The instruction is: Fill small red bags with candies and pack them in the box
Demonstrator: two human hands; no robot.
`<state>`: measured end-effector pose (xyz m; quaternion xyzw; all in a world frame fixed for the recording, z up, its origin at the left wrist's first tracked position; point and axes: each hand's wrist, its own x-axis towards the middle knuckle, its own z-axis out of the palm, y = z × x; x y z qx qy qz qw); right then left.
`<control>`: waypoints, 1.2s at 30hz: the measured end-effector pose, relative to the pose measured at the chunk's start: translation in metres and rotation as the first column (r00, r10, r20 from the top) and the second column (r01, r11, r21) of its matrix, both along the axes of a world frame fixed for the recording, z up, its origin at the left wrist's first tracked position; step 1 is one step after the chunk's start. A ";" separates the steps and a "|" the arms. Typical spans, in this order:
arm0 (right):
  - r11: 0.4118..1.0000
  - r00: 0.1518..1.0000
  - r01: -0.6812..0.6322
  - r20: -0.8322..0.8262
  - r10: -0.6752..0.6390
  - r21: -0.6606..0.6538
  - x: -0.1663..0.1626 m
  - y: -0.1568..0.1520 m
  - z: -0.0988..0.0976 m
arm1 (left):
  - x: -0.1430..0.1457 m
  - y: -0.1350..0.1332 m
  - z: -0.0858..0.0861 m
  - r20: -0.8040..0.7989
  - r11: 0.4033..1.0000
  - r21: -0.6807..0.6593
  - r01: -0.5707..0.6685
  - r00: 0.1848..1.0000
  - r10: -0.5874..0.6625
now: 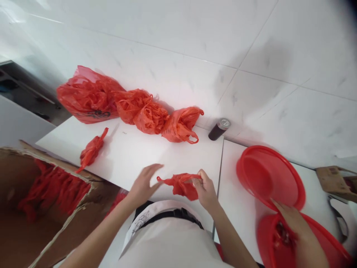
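Far side had four full red bags (89, 98), one can (216, 132). Two small red bundles (183, 186) were at the table, uncountable red pile (52, 190) in one near-left box (16, 238). Right had two red basins (259, 173).

From my remote seat I see a pale, off-white top (173, 245) at six o'clock, its front plain. A narrow black strap (156, 216) curves across it, with a black buckle (181, 213) at six o'clock. Past the strap runs a white band (164, 205), rounded at its edge; towards seven o'clock it carries dark, looping print (141, 220) that I can't read. My left hand (143, 186), towards half past seven, and right hand (205, 189), near five, are bare, as are both forearms (107, 223).
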<state>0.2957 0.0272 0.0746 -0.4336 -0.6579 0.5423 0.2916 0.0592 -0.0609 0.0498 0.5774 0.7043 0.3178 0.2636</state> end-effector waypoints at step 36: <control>0.970 0.951 0.243 0.200 -0.238 -0.004 0.001 0.067 -0.070 | -0.226 0.038 -0.038 -0.192 0.714 -0.154 -0.683 0.730 0.656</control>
